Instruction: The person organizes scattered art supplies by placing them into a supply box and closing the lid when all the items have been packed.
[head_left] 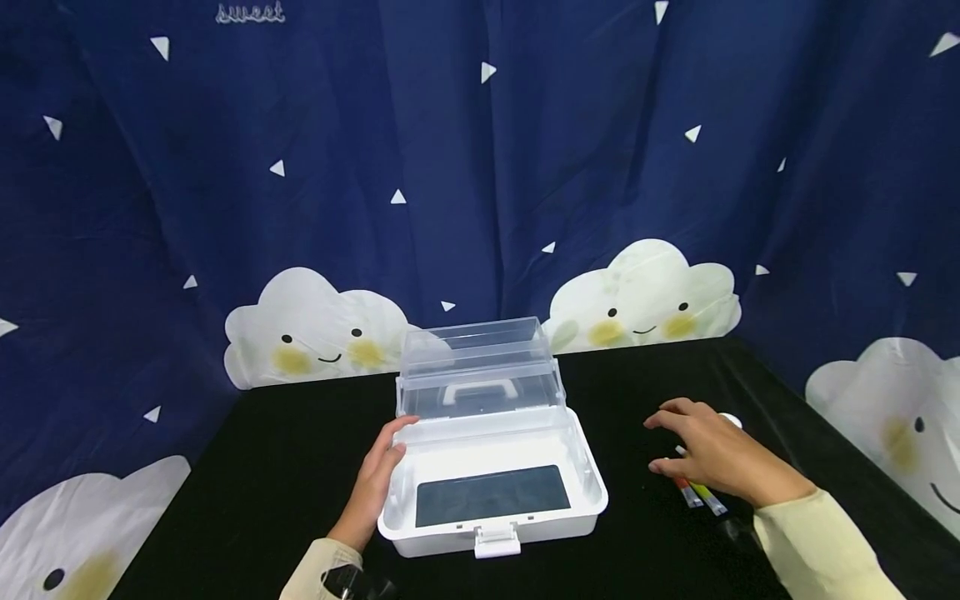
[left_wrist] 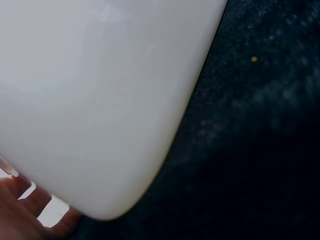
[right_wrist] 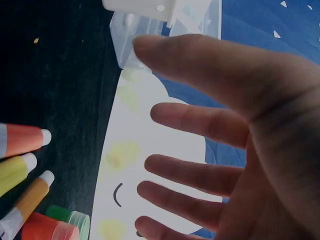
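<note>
A white plastic storage box (head_left: 540, 527) sits in the middle of the dark table, its clear lid (head_left: 472, 360) swung up at the back. A dark grey panel (head_left: 491, 497) shows in its floor. My left hand (head_left: 372, 477) holds the box by its left rim, thumb over the edge; in the left wrist view the fingers (left_wrist: 35, 200) meet the white wall. To the right, my right hand (head_left: 716, 450) hovers with spread fingers over paint tubes, holding nothing. A red tube (right_wrist: 25, 140), a yellow tube (right_wrist: 17, 171) and an orange tube (right_wrist: 32, 197) lie beneath it.
Beside the tubes are a red jar (right_wrist: 45, 229) and a green-lidded jar (right_wrist: 75, 219). A white latch (head_left: 497, 540) hangs at the box front. The dark cloth (head_left: 300, 467) covers the table, and a blue curtain (head_left: 450, 167) with clouds hangs behind it.
</note>
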